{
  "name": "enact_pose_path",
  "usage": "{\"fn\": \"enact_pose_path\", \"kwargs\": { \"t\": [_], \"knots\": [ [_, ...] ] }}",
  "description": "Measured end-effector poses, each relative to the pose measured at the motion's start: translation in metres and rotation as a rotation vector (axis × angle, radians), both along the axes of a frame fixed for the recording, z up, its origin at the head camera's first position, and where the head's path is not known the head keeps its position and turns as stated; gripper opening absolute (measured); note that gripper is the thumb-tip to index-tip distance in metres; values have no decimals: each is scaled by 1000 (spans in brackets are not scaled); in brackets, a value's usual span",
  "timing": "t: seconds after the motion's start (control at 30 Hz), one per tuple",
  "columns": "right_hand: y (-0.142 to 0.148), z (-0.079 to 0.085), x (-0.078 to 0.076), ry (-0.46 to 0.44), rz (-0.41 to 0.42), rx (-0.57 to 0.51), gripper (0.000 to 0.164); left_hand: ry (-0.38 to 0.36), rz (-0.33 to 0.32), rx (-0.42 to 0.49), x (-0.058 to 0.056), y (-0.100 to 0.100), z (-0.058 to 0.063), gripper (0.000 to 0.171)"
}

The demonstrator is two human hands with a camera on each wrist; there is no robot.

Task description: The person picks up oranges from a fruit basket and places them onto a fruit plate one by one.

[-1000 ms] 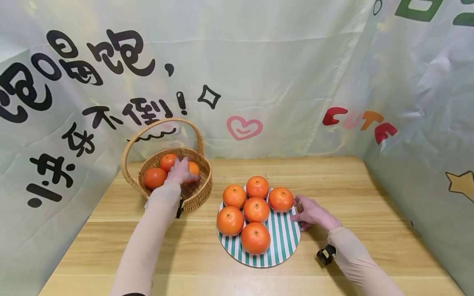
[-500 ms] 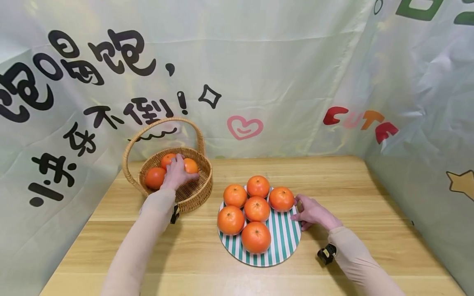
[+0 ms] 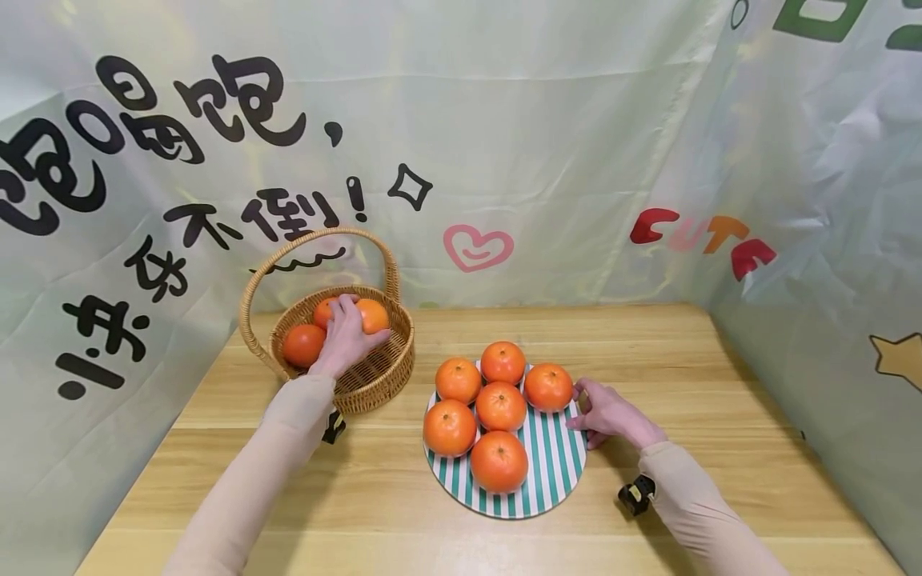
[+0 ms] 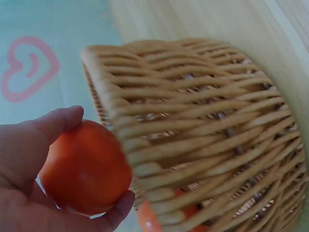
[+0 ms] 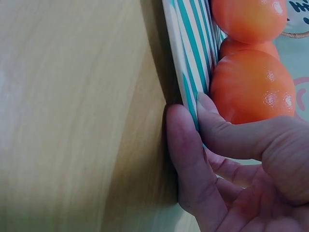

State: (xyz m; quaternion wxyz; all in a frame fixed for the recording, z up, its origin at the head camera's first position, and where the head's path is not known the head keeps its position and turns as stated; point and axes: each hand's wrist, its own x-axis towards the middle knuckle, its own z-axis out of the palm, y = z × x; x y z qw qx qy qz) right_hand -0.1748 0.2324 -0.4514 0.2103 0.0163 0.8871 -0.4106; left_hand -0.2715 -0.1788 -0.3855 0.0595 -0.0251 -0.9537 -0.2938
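In the head view my left hand [image 3: 347,340] reaches over the wicker basket [image 3: 374,392] and grips a mandarin [image 3: 373,316]. The left wrist view shows thumb and fingers around this smooth orange fruit [image 4: 87,166], close to the basket's rim. Two other mandarins lie in the basket, a left one [image 3: 303,346] and a back one [image 3: 324,311] partly covered by my fingers. My right hand [image 3: 612,416] pinches the right edge of a round green-and-white striped plate [image 3: 555,472]. In the right wrist view, its thumb [image 5: 210,111] lies on top of the plate's rim.
Several mandarins, one of them at the front [image 3: 499,462], rest on the plate's left and back parts. A tall handle [image 3: 248,316] arches over the basket. The wooden table [image 3: 403,520] ends at a printed cloth backdrop [image 3: 562,160] behind and at the sides.
My left hand has shifted slightly left, and the mandarin in it shows more and sits a little higher. The right hand and the plate stay put.
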Motion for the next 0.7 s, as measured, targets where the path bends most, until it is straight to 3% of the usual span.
{"fn": "enact_pose_path", "kwargs": {
  "t": [0.43,0.7],
  "knots": [
    [0,-1,1,15,14,-16,42,110,-118,21,22,26,18,78],
    [0,-1,1,22,24,-9,42,102,-180,70,38,46,25,83]
  ]
}}
